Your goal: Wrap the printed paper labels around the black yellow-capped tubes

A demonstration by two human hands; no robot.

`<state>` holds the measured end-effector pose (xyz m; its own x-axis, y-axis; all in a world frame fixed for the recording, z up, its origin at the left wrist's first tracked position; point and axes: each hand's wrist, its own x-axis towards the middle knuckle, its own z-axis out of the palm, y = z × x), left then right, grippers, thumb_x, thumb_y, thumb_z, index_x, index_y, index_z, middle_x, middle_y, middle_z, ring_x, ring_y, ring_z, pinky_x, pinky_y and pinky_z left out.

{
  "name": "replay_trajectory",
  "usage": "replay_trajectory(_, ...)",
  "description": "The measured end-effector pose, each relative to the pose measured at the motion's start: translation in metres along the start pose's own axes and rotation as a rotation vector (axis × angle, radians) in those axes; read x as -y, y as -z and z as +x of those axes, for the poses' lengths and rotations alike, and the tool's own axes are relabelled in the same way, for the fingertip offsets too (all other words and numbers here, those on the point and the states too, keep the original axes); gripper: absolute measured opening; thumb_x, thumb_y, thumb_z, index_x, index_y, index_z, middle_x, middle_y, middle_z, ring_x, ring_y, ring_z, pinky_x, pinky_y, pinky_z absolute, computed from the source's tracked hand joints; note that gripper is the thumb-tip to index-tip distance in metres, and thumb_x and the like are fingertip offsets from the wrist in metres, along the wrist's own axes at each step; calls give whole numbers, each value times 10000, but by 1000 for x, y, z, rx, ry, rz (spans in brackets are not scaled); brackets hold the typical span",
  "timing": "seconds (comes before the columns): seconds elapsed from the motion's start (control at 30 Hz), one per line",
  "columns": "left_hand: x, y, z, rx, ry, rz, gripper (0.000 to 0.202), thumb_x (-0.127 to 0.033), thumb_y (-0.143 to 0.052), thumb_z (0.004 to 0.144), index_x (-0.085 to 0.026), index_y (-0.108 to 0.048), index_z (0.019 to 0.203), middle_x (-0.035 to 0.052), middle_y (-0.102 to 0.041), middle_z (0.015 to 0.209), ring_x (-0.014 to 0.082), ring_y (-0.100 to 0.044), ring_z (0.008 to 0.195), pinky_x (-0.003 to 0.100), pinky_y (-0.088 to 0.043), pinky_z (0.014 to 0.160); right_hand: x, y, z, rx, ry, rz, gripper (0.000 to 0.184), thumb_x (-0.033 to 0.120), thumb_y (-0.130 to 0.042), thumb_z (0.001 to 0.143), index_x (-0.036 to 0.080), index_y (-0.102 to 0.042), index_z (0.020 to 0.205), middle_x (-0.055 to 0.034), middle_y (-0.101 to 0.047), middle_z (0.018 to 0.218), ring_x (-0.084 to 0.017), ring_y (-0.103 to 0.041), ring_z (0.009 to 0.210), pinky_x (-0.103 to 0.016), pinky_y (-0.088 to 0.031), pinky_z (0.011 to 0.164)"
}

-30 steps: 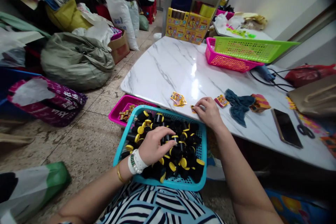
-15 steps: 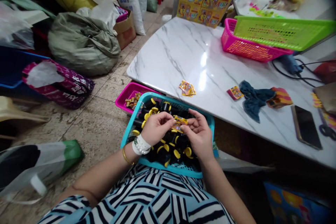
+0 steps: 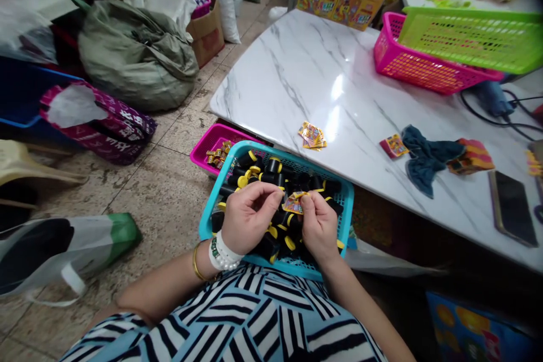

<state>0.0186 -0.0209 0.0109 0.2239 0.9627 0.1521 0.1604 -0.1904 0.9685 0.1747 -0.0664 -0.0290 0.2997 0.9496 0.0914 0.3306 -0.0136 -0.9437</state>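
- The small yellow-and-orange printed paper label (image 3: pixel 293 202) looks feather-light, floppy and easy to crease. It is best pinched by its edges.
- The left hand (image 3: pixel 248 215) and right hand (image 3: pixel 318 226) each nip one end, fingertips drawn close.
- It is held over the teal plastic mesh basket (image 3: pixel 207 220) of black yellow-capped tubes (image 3: pixel 271 167), which sits on the lap below the white marble tabletop's (image 3: pixel 297 68) near edge.

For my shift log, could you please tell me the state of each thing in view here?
Small orange printed label, pinched between both hands.
Left hand, fingers shut on the label.
Right hand, fingers shut on the label.
Teal plastic basket, full of black yellow-capped tubes.
Black smartphone, flat, screen dark.
Green mesh basket, lying atop the pink mesh basket.
Blue cloth, crumpled.
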Motion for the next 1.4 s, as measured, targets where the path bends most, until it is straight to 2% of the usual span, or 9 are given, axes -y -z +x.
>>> replay_trajectory(0.3, 4, 1, -7, -103, -216, 102, 123, -155, -660, 860, -166, -752, 940, 45, -679, 797, 134, -606, 713, 252, -478, 635, -8, -6, -3, -45, 81, -72, 318, 309, -481, 994, 201, -488, 696, 38, -455, 654, -115, -423, 611, -258, -335, 593)
replay_trajectory(0.43, 7, -1, -7, -28, -211, 142, 87, -196, -674, 858, -176, -756, 877, 47, -679, 761, 139, -599, 686, 260, -482, 634, -6, -7, -5, -33, 120, -87, 302, 281, -482, 993, 206, -496, 701, 32, -464, 669, -119, -428, 616, -262, -340, 598)
replay_trajectory(0.57, 12, -5, -5, 5, -103, 167, 116, -261, -717, 825, -192, -768, 902, 56, -678, 791, 139, -586, 660, 258, -476, 599, -3, -8, -7, 12, 169, -103, 265, 254, -483, 983, 216, -507, 722, 19, -492, 708, -131, -463, 639, -269, -362, 609)
replay_trajectory(0.7, 15, -3, 0, -21, 27, 53, 69, -248, -740, 789, -193, -778, 804, 63, -704, 818, 161, -632, 736, 262, -503, 643, 0, -9, -6, 54, 171, -99, 90, 256, -535, 950, 221, -604, 905, -18, -606, 830, -167, -565, 760, -295, -445, 696)
replay_trajectory(0.87, 19, 6, 8, 191, 401, -198, 154, -295, -738, 773, -167, -765, 855, 6, -664, 627, 83, -495, 467, 200, -382, 439, 0, -3, 3, 113, 135, -37, 151, 270, -560, 943, 220, -634, 821, -6, -627, 758, -160, -592, 703, -297, -473, 681)
replay_trajectory(1.0, 27, 13, 13, 261, 536, -290, 207, -337, -772, 745, -135, -740, 780, -18, -579, 529, 40, -406, 418, 159, -264, 395, -4, 7, 9, 225, 65, 27, 192, 306, -516, 976, 223, -670, 897, -9, -675, 774, -158, -626, 681, -298, -498, 654)
replay_trajectory(1.1, 30, 19, 16, 206, 643, -405, 280, -377, -795, 716, -129, -667, 692, -23, -550, 473, 29, -390, 387, 145, -218, 380, -11, 8, 7, 262, 234, -233, 136, 296, -578, 942, 218, -680, 985, -49, -703, 884, -197, -637, 824, -338, -504, 762)
replay_trajectory(1.23, 29, 21, 23, 176, 721, -541, 308, -372, -840, 653, -131, -667, 737, -20, -583, 515, 28, -418, 359, 143, -185, 352, -12, -7, 3, 470, 458, -679, 247, 286, -580, 933, 201, -646, 1155, -117, -685, 1037, -251, -604, 912, -386, -484, 794)
replay_trajectory(1.4, 23, 21, 32, 145, 771, -653, 303, -345, -851, 639, -116, -691, 754, -27, -542, 491, 17, -384, 370, 131, -145, 338, 12, -14, 8, 650, 480, -931, 113, 231, -566, 924, 194, -637, 1004, -100, -663, 995, -238, -614, 848, -355, -478, 727)
